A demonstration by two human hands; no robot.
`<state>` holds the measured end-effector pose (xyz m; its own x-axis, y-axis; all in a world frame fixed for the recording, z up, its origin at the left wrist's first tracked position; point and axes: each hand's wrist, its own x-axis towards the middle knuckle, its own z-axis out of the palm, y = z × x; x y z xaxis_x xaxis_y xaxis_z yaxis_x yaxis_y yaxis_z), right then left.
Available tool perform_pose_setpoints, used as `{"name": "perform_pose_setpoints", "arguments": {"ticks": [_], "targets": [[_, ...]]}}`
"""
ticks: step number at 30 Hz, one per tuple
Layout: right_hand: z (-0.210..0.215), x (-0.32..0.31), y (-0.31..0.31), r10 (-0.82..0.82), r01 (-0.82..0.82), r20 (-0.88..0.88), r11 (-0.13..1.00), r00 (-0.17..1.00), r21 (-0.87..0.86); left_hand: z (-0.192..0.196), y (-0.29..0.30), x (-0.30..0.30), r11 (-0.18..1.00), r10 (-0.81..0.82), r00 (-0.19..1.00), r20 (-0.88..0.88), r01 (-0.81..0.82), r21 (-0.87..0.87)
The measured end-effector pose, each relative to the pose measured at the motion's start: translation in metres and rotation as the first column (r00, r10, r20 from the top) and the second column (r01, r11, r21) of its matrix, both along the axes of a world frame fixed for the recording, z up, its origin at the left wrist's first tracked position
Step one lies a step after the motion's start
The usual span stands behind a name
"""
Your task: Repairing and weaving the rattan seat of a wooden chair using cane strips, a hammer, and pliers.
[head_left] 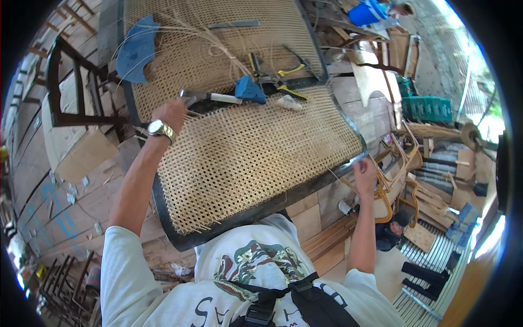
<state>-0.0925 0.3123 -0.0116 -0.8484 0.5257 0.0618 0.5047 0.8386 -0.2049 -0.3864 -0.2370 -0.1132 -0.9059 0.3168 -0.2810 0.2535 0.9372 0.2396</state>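
A woven cane panel (245,158) lies over a dark frame (261,206) in front of me, with loose strand ends along its near edge. At the panel's far left corner, my left hand (171,115) is closed; its fingertips are hidden, and short cane ends poke out beside it. Just past that hand lies a tool with a metal end and a white handle (226,98). My right hand (365,175) is pinched beside the frame's right corner, where a thin cane strand (342,182) runs toward its fingers.
Beyond the panel lie a blue block (250,90), yellow-and-black pliers (291,91), a crumpled white piece (289,102), loose cane strands (226,54) and a blue curved piece (137,52). A dark chair frame (81,95) stands left. A person (389,231) and a green crate (427,109) are right.
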Motion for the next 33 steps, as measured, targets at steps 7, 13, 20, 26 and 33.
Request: {"name": "perform_pose_setpoints", "arguments": {"ticks": [7, 13, 20, 26, 33], "targets": [[-0.013, -0.193, -0.041, 0.567, -0.545, -0.044, 0.808, 0.823, 0.223, 0.017, -0.112, 0.011, 0.819, 0.573, 0.812, -0.11, -0.566, 0.091], [-0.055, -0.305, -0.045, 0.848, -0.896, 0.288, 0.426, 0.445, 0.127, 0.034, -0.096, 0.177, 0.714, 0.7, 0.708, -0.094, -0.694, 0.088], [-0.037, -0.323, -0.059, 0.869, -0.973, 0.439, 0.22, 0.227, 0.07, 0.09, -0.029, 0.267, 0.478, 0.876, 0.467, -0.122, -0.875, 0.077], [-0.011, -0.318, -0.047, 0.872, -0.974, 0.479, 0.186, 0.103, -0.129, 0.085, -0.01, 0.206, 0.549, 0.831, 0.534, -0.153, -0.832, 0.083], [-0.016, -0.29, -0.027, 0.897, -0.84, 0.067, 0.433, 0.436, -0.327, 0.023, 0.0, 0.087, 0.715, 0.681, 0.716, -0.157, -0.602, 0.356]]}}
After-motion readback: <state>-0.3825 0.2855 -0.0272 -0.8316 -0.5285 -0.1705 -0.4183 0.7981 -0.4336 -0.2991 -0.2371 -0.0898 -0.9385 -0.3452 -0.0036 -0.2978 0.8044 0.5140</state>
